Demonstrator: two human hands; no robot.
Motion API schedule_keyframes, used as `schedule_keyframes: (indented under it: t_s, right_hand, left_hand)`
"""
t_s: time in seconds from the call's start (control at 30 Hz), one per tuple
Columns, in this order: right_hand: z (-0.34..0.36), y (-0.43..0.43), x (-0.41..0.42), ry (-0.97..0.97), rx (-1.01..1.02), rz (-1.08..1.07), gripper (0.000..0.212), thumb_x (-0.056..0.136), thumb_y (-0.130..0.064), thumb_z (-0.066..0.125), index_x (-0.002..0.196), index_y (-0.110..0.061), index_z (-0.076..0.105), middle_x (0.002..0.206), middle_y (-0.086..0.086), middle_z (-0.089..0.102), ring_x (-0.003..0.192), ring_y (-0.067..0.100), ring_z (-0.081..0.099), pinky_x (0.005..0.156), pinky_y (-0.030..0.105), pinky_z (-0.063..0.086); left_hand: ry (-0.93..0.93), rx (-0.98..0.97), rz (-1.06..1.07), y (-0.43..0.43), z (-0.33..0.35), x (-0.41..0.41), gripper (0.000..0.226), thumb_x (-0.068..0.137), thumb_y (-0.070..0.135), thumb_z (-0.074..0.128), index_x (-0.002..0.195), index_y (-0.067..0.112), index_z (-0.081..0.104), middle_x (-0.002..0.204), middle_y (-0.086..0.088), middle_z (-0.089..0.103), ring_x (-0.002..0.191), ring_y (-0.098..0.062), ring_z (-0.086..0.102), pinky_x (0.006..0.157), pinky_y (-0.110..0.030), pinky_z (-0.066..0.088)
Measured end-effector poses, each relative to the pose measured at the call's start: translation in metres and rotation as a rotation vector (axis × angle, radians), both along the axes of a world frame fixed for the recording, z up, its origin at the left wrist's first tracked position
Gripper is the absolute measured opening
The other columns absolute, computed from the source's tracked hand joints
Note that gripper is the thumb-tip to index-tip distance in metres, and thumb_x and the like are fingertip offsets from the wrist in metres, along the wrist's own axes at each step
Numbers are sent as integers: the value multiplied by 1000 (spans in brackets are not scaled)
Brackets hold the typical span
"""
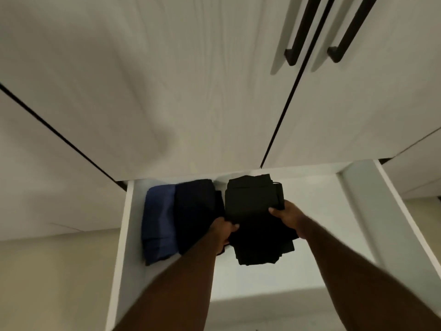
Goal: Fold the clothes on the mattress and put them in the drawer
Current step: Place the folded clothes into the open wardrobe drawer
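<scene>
Open drawer (124,235), lower centre of frame, below closed wardrobe doors (167,91). A blue garment (157,223) and a navy garment (198,211) already lie folded side by side at its left. The left hand (223,231) and right hand (285,215) grip a black folded garment (250,199) by its near edges, fingers (274,210) curled round the cloth, placing it right of the navy one. Release appears to remain. The mattress is out of view, so any clothes left there cannot be judged.
</scene>
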State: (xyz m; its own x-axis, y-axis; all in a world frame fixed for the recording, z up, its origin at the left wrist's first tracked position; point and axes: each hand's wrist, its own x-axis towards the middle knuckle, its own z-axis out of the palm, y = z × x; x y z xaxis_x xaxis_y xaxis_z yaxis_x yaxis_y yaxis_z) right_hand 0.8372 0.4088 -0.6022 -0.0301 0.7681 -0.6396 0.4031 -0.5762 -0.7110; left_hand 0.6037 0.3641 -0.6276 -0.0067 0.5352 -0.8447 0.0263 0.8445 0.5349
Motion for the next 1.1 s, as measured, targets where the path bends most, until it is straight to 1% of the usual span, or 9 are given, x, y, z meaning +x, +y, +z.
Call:
schedule_keyframes:
  t_s: [0.07,0.2,0.3,0.4,0.53,0.73,0.83,0.93,1.1]
  right_hand:
    - [-23,20,-3,-57,16,61,37,97,-23,70,130,-11,61,120,13,70,109,30,67,103,51,51]
    - [-55,48,-18,-160,83,156,44,98,-24,67,136,-5,55,128,17,65,118,36,61,99,40,47]
    - [-78,64,-27,-221,94,232,55,99,-29,63,146,-6,45,140,17,57,129,38,54,107,45,43]
    - [-97,77,-34,-250,76,297,54,102,-27,58,149,-7,40,145,18,54,133,38,51,109,44,40]
    - [-115,81,-28,-302,4,219,54,100,-32,61,144,-6,44,135,19,60,125,39,57,102,42,45]
    - [-92,42,-16,-378,85,-110,68,93,-47,69,144,-8,46,134,23,57,128,45,52,104,50,45]
    - [-65,10,-4,-310,124,-348,63,93,-46,69,141,-11,52,135,20,59,128,39,55,105,46,46]
    - [-33,-28,6,-36,21,-579,54,88,-47,73,132,-17,59,131,11,63,122,32,60,103,45,51]
    - [35,-88,-1,328,17,-761,32,98,-36,66,123,-17,66,126,15,67,115,32,66,95,44,54]
  left_hand:
    - [65,-26,40,14,-15,5,25,95,11,66,117,14,55,117,-8,62,107,-26,61,98,-45,52]
    - [172,-38,118,37,-34,6,18,94,13,68,109,11,59,99,-8,63,96,-26,63,96,-43,54]
    - [215,-11,114,49,-50,6,39,91,12,69,129,5,60,120,-12,67,112,-34,65,98,-39,54]
    - [221,61,146,58,-62,10,47,89,11,65,135,15,57,132,-11,64,120,-33,63,99,-41,54]
    - [249,78,56,58,-70,14,43,90,17,68,131,27,58,124,-8,62,109,-27,64,98,-43,55]
    - [135,101,126,34,-23,5,22,99,12,59,121,14,56,117,-13,66,100,-28,69,78,-32,57]
    - [129,57,48,23,3,-5,14,101,20,58,113,13,59,117,-12,68,102,-30,69,90,-40,57]
    - [108,43,-22,12,29,-23,18,101,26,60,112,13,62,113,-9,71,96,-25,71,90,-41,58]
    - [10,66,-188,-3,79,-58,28,100,31,61,121,12,61,117,-9,70,102,-25,69,93,-41,56]
